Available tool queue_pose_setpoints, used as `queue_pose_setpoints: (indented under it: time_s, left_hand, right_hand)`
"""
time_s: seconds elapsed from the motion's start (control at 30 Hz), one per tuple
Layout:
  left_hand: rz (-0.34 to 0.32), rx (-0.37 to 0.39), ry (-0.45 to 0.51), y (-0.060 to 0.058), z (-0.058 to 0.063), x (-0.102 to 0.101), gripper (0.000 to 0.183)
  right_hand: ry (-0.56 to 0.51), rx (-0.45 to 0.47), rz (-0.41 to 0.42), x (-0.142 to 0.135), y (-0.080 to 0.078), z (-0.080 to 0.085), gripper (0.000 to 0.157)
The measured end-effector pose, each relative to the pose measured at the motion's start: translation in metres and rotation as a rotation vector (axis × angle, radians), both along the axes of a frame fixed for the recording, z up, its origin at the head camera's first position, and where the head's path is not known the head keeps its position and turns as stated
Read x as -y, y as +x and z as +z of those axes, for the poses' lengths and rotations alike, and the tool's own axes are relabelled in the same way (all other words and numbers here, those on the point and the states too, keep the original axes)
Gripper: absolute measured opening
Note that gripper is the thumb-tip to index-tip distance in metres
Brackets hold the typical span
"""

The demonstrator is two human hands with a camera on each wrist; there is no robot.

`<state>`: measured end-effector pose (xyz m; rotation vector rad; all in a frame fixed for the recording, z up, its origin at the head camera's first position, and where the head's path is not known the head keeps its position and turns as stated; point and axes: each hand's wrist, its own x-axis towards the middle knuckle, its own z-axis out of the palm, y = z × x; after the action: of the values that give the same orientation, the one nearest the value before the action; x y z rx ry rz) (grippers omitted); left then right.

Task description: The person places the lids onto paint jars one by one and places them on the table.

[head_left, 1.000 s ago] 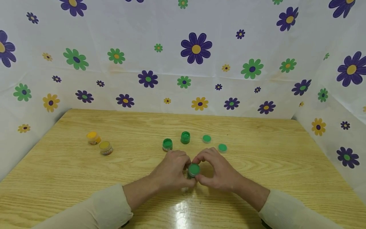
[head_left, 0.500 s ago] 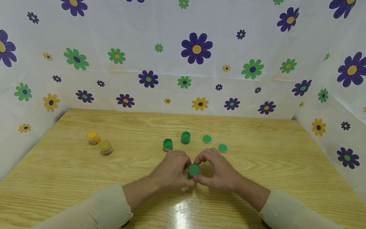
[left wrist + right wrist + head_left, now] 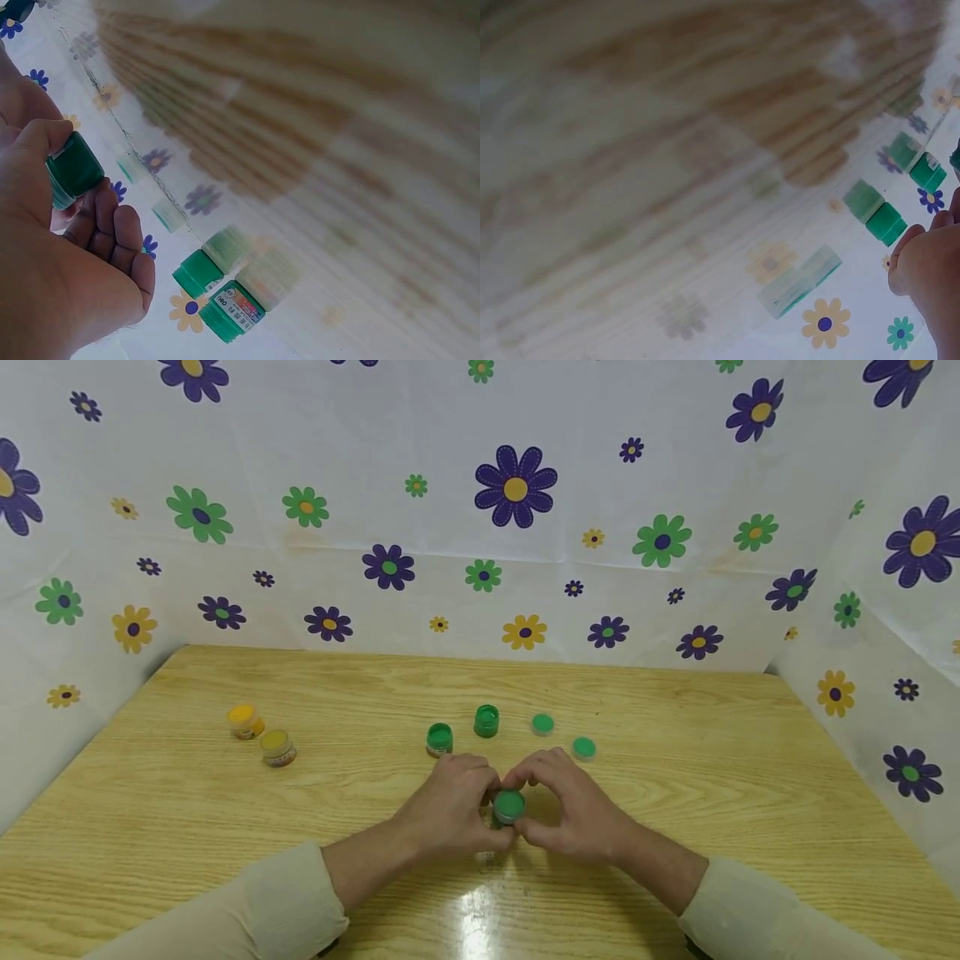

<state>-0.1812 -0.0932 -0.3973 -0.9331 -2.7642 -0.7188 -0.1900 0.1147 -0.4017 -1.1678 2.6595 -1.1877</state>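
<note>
A small green paint jar (image 3: 509, 807) with a pale-rimmed lid is between my two hands in the head view. My left hand (image 3: 450, 806) grips its body from the left, thumb in front and fingers behind. From the right, my right hand (image 3: 576, 814) pinches the lid's edge between thumb and forefinger. The left wrist view shows the jar (image 3: 78, 166) tilted, held above the table with the left thumb over it. In the right wrist view the right hand (image 3: 934, 262) sits at the right edge, with the jar mostly out of frame.
Two open green paint jars (image 3: 439, 739) (image 3: 487, 721) stand beyond my hands. Two loose green-stained lids (image 3: 542, 724) (image 3: 584, 747) lie to their right. Two yellow paint jars (image 3: 245, 722) (image 3: 278, 748) stand at the left of the wooden table (image 3: 712, 777). A flowered cloth (image 3: 337, 460) hangs behind.
My right thumb and forefinger shift slightly along the lid's edge, right and then back left. The left hand and the jar stay in place.
</note>
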Motion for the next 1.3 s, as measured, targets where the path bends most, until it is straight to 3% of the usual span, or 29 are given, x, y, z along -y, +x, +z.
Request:
queue_pose_setpoints:
  time_s: [0.73,1.03,1.3]
  left_hand:
    - [0.009,0.021,-0.027,0.0010,0.0008,-0.0004,0.030]
    - [0.002,0.010,-0.012,0.0015,0.0006,-0.0006,0.030]
    - [0.009,-0.002,-0.014,0.0018,0.0007,-0.0007,0.027]
  right_hand:
    - [-0.001,0.043,-0.039,-0.0012,-0.0001,-0.0001,0.033]
    - [-0.031,0.023,0.059,-0.0017,-0.0014,0.0008,0.037]
    - [-0.020,0.048,0.016,-0.0009,-0.0007,0.0003,0.032]
